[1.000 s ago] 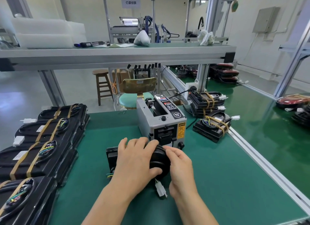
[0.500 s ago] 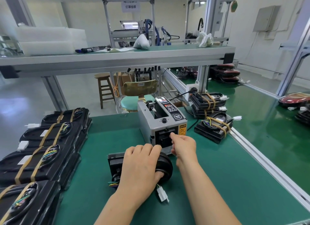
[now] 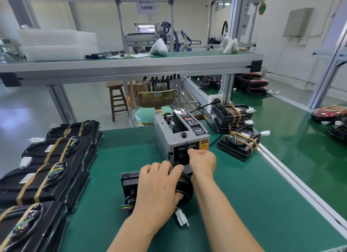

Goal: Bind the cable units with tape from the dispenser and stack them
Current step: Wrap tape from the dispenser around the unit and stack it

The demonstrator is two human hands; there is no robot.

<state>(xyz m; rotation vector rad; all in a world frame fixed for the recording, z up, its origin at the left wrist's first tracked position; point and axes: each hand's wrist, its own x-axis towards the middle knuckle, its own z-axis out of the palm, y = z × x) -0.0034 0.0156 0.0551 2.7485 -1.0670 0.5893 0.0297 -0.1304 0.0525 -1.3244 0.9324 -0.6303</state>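
Left hand [image 3: 159, 187] lies over the black plastic cable unit [image 3: 129, 182]. Its fingers spread across the coiled lead and the thumb tucks against the coil's near side: a holding grip. Right hand [image 3: 202, 160] is at the front outlet of the grey box-shaped tape dispenser [image 3: 180, 137], fingers curled toward the slot. Cannot tell whether there is tape between them. Unit sits on the green bench mat [image 3: 244, 204], just in front of the dispenser. Its white plug connector [image 3: 182, 219] lies on the near side.

Surroundings: factory hall, pale walls, aluminium-framed upper shelf [image 3: 131, 63] spanning the bench. Row of black units bound with tan tape [image 3: 52, 172] runs along the left. Smaller taped stack [image 3: 232, 114] and a single taped unit [image 3: 238, 144] sit right of the dispenser. Wooden stool [image 3: 114, 84] and teal-seated chair [image 3: 148, 113] stand beyond the bench.

Change: a second ago both hands were on the unit; the right hand has since gone to the outlet. Left hand and unit unmoved.

Obscured: outlet slot behind the right fingers; most of the unit's top under the left palm; nearest left-side units cut off by the frame edge.
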